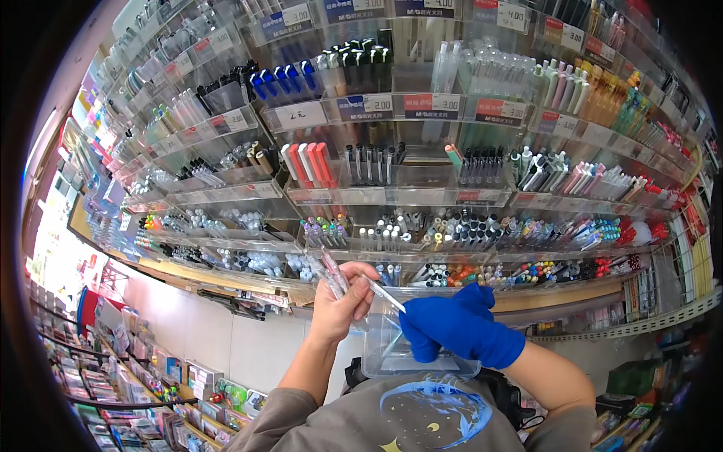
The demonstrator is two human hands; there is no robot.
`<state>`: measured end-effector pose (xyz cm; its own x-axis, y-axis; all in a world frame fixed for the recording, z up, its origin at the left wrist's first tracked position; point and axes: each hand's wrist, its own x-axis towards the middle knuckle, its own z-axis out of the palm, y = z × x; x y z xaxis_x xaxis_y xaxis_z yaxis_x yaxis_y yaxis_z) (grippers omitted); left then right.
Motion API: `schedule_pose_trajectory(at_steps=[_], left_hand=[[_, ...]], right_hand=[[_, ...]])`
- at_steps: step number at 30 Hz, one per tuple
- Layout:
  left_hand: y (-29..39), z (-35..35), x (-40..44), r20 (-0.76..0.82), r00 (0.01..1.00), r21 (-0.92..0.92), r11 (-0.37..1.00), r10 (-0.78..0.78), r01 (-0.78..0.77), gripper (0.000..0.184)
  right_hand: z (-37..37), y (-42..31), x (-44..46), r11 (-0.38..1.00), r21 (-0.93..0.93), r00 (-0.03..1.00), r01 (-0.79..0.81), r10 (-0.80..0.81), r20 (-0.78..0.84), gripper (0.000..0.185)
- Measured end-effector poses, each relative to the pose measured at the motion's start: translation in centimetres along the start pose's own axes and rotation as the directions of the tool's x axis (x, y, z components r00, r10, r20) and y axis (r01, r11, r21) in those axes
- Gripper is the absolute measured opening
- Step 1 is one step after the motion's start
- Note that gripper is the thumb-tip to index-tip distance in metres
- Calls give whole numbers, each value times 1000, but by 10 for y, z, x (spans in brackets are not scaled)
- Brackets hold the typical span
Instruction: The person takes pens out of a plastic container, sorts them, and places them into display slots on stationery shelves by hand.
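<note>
My left hand (345, 301) is bare and closed around several slim pens (331, 273) with clear and pinkish barrels, pointing up and to the left. From its fingertips a thin white pen (385, 294) slants down to the right. The far end of that pen meets my right hand (452, 324), which is covered by a bright blue cloth glove with its fingers folded around the end. Loose blue fabric sticks up above the knuckles. Below both hands is a clear plastic bin (376, 367), partly hidden by the glove, with a few thin items inside.
A tiered clear display rack (422, 197) full of pens rises in front, with price tags (367, 107) along its tiers. Wire-edged shelving (663, 320) stands on the right. More shelves of packaged goods (203, 377) lie at lower left, beside a pale tiled floor (252, 350).
</note>
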<state>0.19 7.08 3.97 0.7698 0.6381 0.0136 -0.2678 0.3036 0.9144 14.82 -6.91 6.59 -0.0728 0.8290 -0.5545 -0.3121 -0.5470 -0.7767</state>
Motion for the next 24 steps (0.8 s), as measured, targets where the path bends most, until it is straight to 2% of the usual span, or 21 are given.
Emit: schedule_pose_trajectory(at_steps=[3,6,9,10,11,12,13,15,16,19,20,23,24], left_hand=[[2,-4,-2,-11,1000,15,999,29,-29,16],[-2,-6,-4,-37,995,-29,995,91,-92,17],[-2,-11,-6,-86,982,-17,985,169,-172,15],[3,-20,-3,-225,949,-1,974,222,-228,12],[14,-36,2,-260,918,-35,947,299,-319,12],[25,-45,4,-251,924,-58,949,287,-311,12],[31,-49,4,-242,930,-82,949,278,-305,13],[25,-34,0,-206,959,1,980,194,-198,14],[17,-25,-1,-185,974,-23,990,132,-139,14],[1,3,-3,-169,985,-31,999,21,-26,13],[-2,6,-4,-163,987,-85,996,-2,-12,14],[-3,-1,-6,-182,983,-76,997,-30,17,14],[-2,-1,-8,-193,981,-71,997,-27,14,14]], right_hand=[[-6,16,6,987,149,998,-56,61,-29,30],[-6,14,3,998,-32,996,-54,52,-69,29],[-7,9,-3,991,-110,991,-77,64,-116,29],[-14,16,-2,999,-16,996,-42,41,-79,29],[-25,29,0,997,80,999,-11,14,-44,30],[-29,34,0,984,178,1000,16,-14,-14,30],[-30,34,1,989,143,998,45,-38,-52,31],[-25,26,7,993,68,989,101,-92,-119,31],[-15,18,9,982,184,989,43,-16,-145,31],[-1,5,10,941,-210,961,267,-275,-11,31],[-7,10,16,916,-391,995,87,-100,-13,29],[-12,28,12,987,-137,996,85,-83,23,22],[-9,17,5,988,-152,999,25,-28,-17,22]])
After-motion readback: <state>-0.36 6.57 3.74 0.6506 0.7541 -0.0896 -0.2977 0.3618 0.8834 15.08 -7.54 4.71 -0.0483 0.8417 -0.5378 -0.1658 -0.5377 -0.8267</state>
